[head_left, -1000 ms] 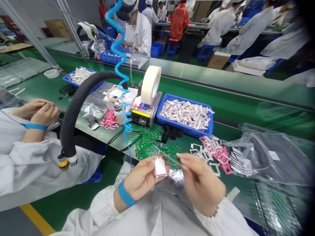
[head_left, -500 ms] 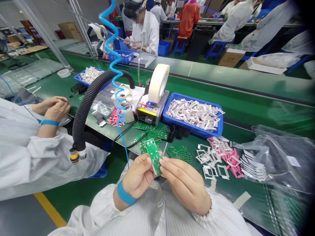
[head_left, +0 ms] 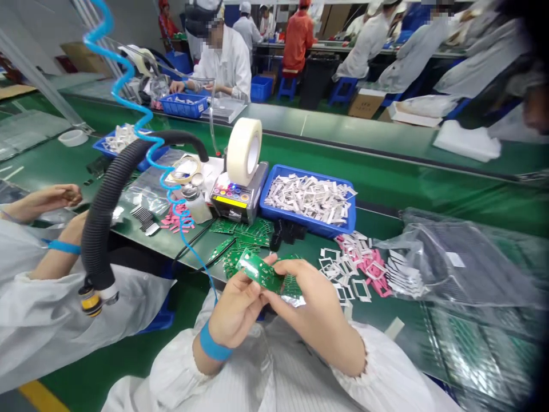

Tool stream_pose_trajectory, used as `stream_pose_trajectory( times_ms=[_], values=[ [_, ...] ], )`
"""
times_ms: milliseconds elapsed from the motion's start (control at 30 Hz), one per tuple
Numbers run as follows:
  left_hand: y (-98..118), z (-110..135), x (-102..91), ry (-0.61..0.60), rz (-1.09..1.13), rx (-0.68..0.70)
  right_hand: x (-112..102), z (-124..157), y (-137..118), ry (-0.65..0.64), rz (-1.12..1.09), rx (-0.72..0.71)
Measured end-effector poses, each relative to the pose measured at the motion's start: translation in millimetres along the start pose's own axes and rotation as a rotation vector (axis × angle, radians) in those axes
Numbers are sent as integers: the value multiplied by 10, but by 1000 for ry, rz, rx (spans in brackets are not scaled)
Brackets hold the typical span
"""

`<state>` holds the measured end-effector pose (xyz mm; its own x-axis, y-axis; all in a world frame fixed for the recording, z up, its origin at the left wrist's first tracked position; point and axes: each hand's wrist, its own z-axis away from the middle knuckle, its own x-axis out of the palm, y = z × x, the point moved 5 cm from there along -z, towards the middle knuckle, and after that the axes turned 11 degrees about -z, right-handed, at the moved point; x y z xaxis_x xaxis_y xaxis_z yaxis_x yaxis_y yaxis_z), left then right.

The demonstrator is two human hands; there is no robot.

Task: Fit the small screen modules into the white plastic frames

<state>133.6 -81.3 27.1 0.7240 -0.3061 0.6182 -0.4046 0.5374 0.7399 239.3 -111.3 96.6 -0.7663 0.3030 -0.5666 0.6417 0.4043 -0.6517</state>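
My left hand (head_left: 235, 309) and my right hand (head_left: 305, 303) are both closed on a small green circuit board (head_left: 259, 271), held tilted just above my lap at the bench edge. A bit of crinkled silver foil (head_left: 293, 301) shows under my right fingers. Behind the board lies a loose heap of green circuit boards (head_left: 246, 237) on the green bench. White frames and pink pieces (head_left: 358, 264) are scattered to the right of my hands.
A blue tray of white frames (head_left: 309, 200) and a tape dispenser with a white roll (head_left: 242, 171) stand behind. A black corrugated hose (head_left: 107, 197) and blue coiled line (head_left: 148, 134) hang at left. A co-worker's arms (head_left: 43, 229) are left; clear bags (head_left: 454, 269) lie right.
A second ago my left hand held a small white-and-pink part; since then a green board is in both hands, and it has tipped from upright to slanting left. The view shifted right.
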Motion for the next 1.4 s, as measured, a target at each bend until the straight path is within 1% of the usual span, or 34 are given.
stream_pose_trajectory(
  times_ms=[67, 133, 167, 200, 267, 300, 333, 367, 433, 500, 567, 633, 700, 833, 900, 1000, 1067, 1100, 1133, 1167, 1267, 1300, 1333, 1367, 1400],
  values=[
    [-14, -21, 13, -7, -18, -20, -214, -65, 234, 25, 72, 42],
    [-42, -22, -43, 40, -64, -73, -589, -221, 665, 99, 198, 160],
    [-62, -15, -97, 85, -92, -102, -826, -317, 949, 151, 281, 263],
    [-87, -5, -163, 138, -117, -128, -1078, -408, 1265, 206, 366, 400],
    [-150, 20, -299, 234, -128, -165, -1526, -590, 1850, 301, 463, 531],
    [-188, 34, -365, 277, -119, -178, -1689, -662, 2128, 320, 491, 585],
    [-227, 48, -425, 316, -106, -191, -1799, -716, 2385, 318, 504, 633],
    [-264, 62, -481, 354, -93, -202, -1859, -752, 2613, 301, 505, 672],
    [-330, 88, -567, 417, -70, -237, -1865, -779, 2965, 250, 489, 729],
    [-368, 108, -620, 458, -51, -270, -1807, -776, 3172, 200, 466, 762],
    [-371, 113, -644, 480, -40, -270, -1759, -776, 3253, 165, 449, 781],
    [-358, 102, -642, 484, -40, -249, -1735, -787, 3237, 147, 441, 788],
    [-357, 82, -612, 473, -39, -241, -1696, -800, 3153, 135, 430, 780],
    [-375, 45, -464, 392, -35, -253, -1521, -813, 2908, 107, 385, 741],
    [-361, 36, -386, 348, -33, -243, -1477, -826, 2768, 128, 374, 721],
    [-305, 31, -322, 294, -28, -199, -1515, -833, 2470, 214, 358, 665],
    [-265, 30, -293, 256, -28, -163, -1498, -777, 2159, 259, 313, 594],
    [-254, 29, -271, 228, -29, -157, -1437, -717, 1964, 257, 272, 548],
    [-254, 28, -236, 187, -29, -163, -1330, -631, 1748, 233, 220, 498],
    [-266, 28, -188, 133, -26, -182, -1173, -524, 1517, 179, 156, 446],
    [-346, 45, -16, -60, -9, -279, -532, -118, 836, -72, -36, 295],
    [-372, 57, 20, -103, -17, -300, -304, 8, 638, -187, -128, 211],
    [-391, 71, 30, -121, -32, -309, -132, 113, 506, -245, -158, 168],
    [-404, 86, 17, -119, -49, -311, 5, 187, 435, -298, -167, 144],
    [-411, 105, -16, -105, -65, -310, 96, 225, 426, -330, -157, 135]
  ],
)
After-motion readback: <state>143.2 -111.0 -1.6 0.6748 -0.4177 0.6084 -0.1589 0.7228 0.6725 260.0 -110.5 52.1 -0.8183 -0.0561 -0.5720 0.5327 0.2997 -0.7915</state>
